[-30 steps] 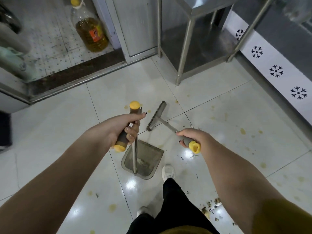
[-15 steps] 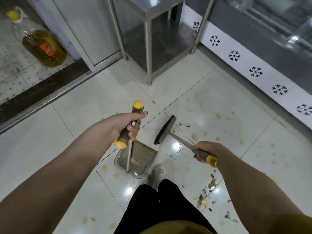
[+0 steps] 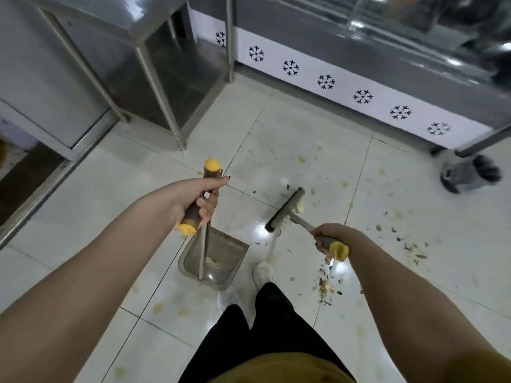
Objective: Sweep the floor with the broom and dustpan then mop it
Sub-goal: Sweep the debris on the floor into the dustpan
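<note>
My left hand (image 3: 193,200) grips the brown and yellow handle of a long-handled dustpan. The grey dustpan (image 3: 214,261) rests on the white tiled floor in front of my feet, with a little dirt in it. My right hand (image 3: 330,236) grips the yellow-tipped handle of a broom. The broom head (image 3: 284,210) touches the floor to the right of the pan, with pale scraps against it. Husks and crumbs (image 3: 325,286) lie scattered on the tiles to my right, and yellowish stains (image 3: 301,159) dot the floor ahead.
A steel table with thin legs (image 3: 163,98) stands ahead on the left, beside a steel cabinet door (image 3: 49,87). A counter base with a white snowflake-pattern panel (image 3: 362,96) runs along the right. A grey mop head (image 3: 470,175) lies at the far right. My white shoes (image 3: 262,272) stand behind the pan.
My view has swung to the right, so the oil bottle has left the frame. The broom head has moved right, away from the dustpan, onto the stained tile. The mop head has come into view.
</note>
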